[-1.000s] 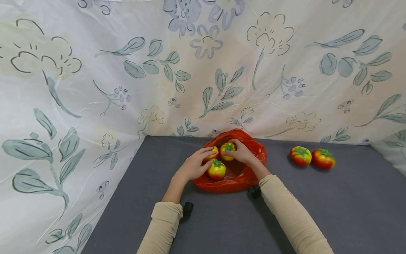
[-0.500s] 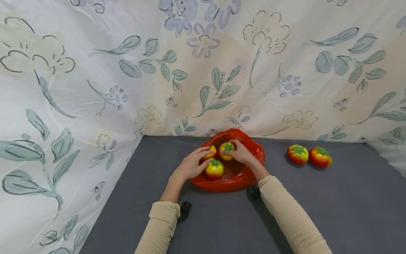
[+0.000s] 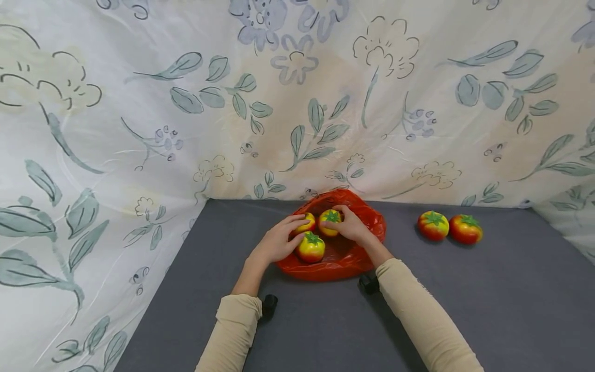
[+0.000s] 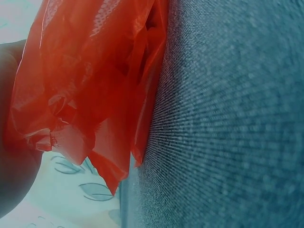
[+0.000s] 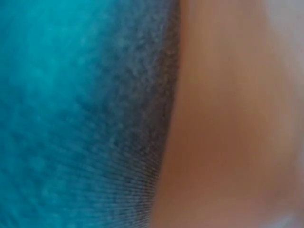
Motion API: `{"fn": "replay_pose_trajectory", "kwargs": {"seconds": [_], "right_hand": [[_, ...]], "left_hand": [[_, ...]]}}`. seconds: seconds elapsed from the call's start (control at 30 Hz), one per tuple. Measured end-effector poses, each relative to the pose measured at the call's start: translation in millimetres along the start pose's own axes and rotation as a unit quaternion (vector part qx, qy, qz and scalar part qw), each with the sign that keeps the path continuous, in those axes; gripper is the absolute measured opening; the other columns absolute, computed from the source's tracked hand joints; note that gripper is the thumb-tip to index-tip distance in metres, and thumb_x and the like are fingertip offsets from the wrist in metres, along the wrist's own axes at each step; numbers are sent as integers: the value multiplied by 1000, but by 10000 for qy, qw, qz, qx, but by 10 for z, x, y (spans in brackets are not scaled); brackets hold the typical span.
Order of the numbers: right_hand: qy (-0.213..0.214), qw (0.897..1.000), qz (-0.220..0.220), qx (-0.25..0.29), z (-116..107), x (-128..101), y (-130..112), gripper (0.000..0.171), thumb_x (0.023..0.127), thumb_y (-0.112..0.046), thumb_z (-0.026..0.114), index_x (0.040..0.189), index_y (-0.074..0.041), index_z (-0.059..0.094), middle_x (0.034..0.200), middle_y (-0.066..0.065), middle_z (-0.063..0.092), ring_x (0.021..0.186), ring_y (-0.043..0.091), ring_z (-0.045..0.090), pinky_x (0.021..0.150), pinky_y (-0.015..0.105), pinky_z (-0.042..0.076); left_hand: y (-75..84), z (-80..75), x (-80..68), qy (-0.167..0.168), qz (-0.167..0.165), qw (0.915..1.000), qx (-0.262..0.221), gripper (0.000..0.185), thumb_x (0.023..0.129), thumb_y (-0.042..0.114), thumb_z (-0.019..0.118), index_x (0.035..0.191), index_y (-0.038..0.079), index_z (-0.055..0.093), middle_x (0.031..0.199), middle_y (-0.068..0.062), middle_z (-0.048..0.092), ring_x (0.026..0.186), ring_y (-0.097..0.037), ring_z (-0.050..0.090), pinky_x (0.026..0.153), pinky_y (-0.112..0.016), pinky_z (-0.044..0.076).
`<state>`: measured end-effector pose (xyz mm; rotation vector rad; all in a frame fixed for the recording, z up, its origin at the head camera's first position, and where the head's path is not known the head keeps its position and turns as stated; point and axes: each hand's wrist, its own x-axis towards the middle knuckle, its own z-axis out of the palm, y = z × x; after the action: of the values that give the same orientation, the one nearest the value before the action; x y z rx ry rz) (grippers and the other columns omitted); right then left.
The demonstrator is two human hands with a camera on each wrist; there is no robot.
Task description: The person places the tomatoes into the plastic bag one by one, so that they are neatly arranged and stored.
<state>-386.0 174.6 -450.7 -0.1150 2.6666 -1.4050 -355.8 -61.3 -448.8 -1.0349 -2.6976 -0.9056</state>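
In the head view a red plastic bag [image 3: 341,261] lies spread on the dark table with its mouth up. Three red-and-yellow tomatoes with green leafy tops sit in it. My left hand [image 3: 276,243] reaches over the bag's left rim, its fingers and thumb around the back-left tomato [image 3: 301,227]. The front tomato [image 3: 310,250] lies just beside that thumb. From the right, my right hand [image 3: 352,227] holds the back-middle tomato [image 3: 330,228] between thumb and fingers. Crumpled red plastic [image 4: 80,85] fills much of the left wrist view and partly covers the hand there.
Two more tomatoes, one yellower [image 3: 433,226] and one redder [image 3: 466,229], stand side by side on the table [image 3: 316,325] to the right of the bag. A floral curtain [image 3: 260,103] rises behind the table and along its left side.
The head view has turned slightly, so everything appears a little further left. Both hands keep their places on the tomatoes in the bag.
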Motion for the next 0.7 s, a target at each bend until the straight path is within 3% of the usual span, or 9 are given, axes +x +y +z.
{"fn": "replay_pose_trajectory", "kwargs": {"seconds": [0.7], "right_hand": [[-11, 9999, -131, 20, -23, 7, 7, 76, 87, -39, 68, 145, -6, 31, 138, 21, 42, 118, 35, 45, 101, 49, 38]], "left_hand": [[-1, 6, -4, -45, -48, 10000, 62, 41, 96, 21, 59, 136, 15, 54, 144, -4, 43, 132, -23, 39, 105, -47, 34]]}}
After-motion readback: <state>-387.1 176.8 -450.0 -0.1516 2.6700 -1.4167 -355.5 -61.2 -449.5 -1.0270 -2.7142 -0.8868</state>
